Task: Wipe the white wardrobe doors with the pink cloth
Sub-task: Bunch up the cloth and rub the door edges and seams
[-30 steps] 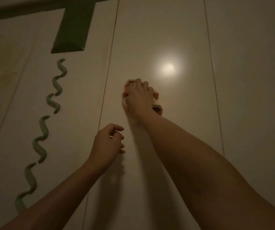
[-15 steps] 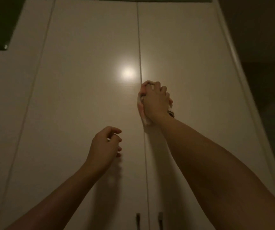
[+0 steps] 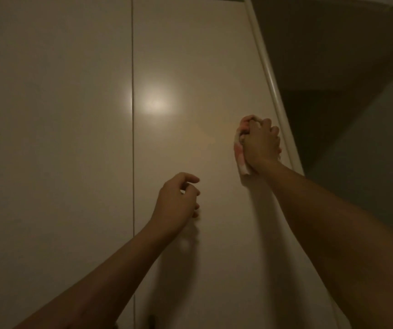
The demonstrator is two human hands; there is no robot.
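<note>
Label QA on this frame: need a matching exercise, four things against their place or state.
1 left hand
2 right hand
3 pink cloth
4 light reflection

A bright spot on the door
B grips the cloth against the door
C fingers loosely curled, holding nothing
D bunched under a hand

Pairs: 1-C, 2-B, 3-D, 4-A

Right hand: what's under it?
The pink cloth, held against the right wardrobe door by the right hand. Only its left edge shows; the rest is covered.
</note>
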